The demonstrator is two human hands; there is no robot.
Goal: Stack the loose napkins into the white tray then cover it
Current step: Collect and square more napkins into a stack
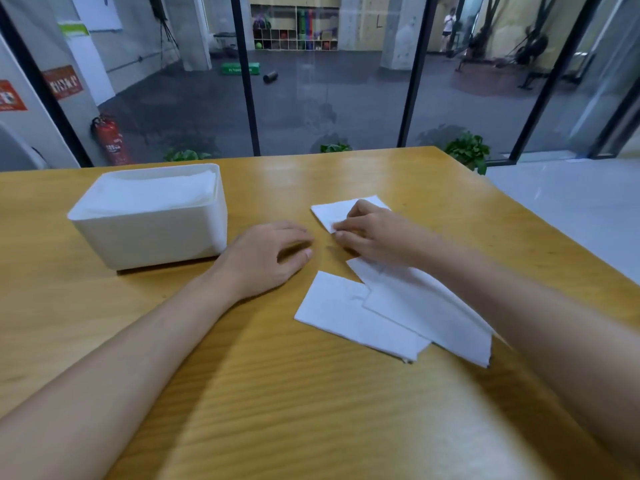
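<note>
Surroundings: glass wall with black frame posts [247,81] behind the wooden table [277,393]. A red fire extinguisher [110,140] stands on the floor at far left, with potted plants [467,150] along the glass.

White tray [152,233]: a rectangular, smooth, matte tub with rounded corners at table left. It is filled nearly to the rim with stacked napkins [152,194].

Loose pieces, all thin white paper rectangles:
- Far napkin [334,211] lies at centre-right, its near part hidden by the right hand [374,230], whose curled fingertips pinch its near edge.
- Lower napkin [339,313] lies flat.
- Upper napkin [426,310] overlaps the lower one, and the right forearm crosses its far edge.

Left hand [263,258] rests on the table just beside the tray, fingers loosely bent and holding nothing.
</note>
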